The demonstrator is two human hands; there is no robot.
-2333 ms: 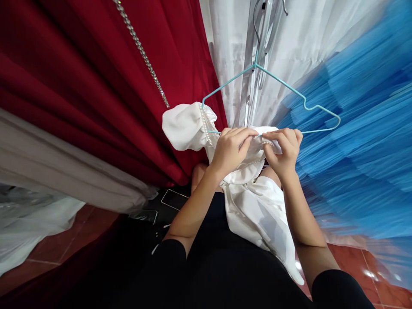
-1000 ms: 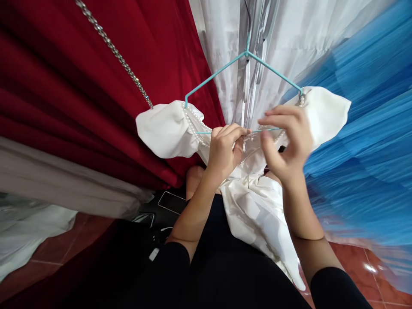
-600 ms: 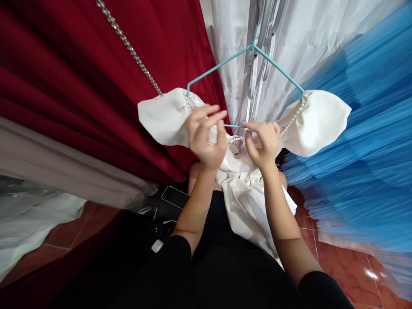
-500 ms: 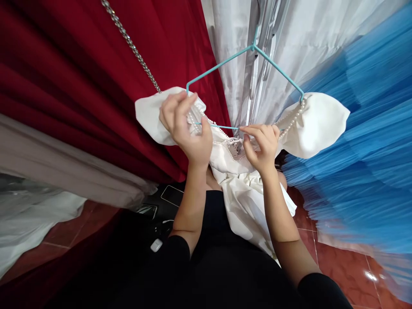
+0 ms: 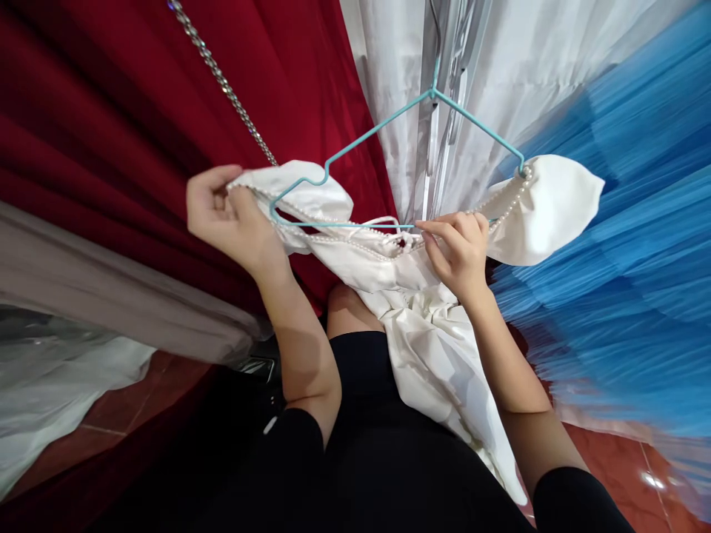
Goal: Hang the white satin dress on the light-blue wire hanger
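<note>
A white dress (image 5: 427, 370) with pearl-beaded edging hangs partly on a light blue wire hanger (image 5: 378, 132) and drapes down over my lap. My left hand (image 5: 225, 215) is closed on the beaded edge of the dress's left sleeve, pulled out past the hanger's left end, which shows bare in the neck opening. With fingers and thumb pinched, my right hand (image 5: 458, 248) grips the hanger's bottom bar near the middle of the neckline. The right puffed sleeve (image 5: 555, 211) sits over the hanger's right end.
A red curtain-like fabric (image 5: 266, 81) with a beaded chain (image 5: 222, 78) fills the left side. Blue tulle (image 5: 627, 259) hangs close on the right, white cloth (image 5: 555, 66) and metal poles (image 5: 438, 141) behind. Reddish tiles (image 5: 616, 459) cover the floor.
My left hand has moved left and pulled the left sleeve outward, off the hanger's left end, now exposed. My right hand stays on the bottom bar.
</note>
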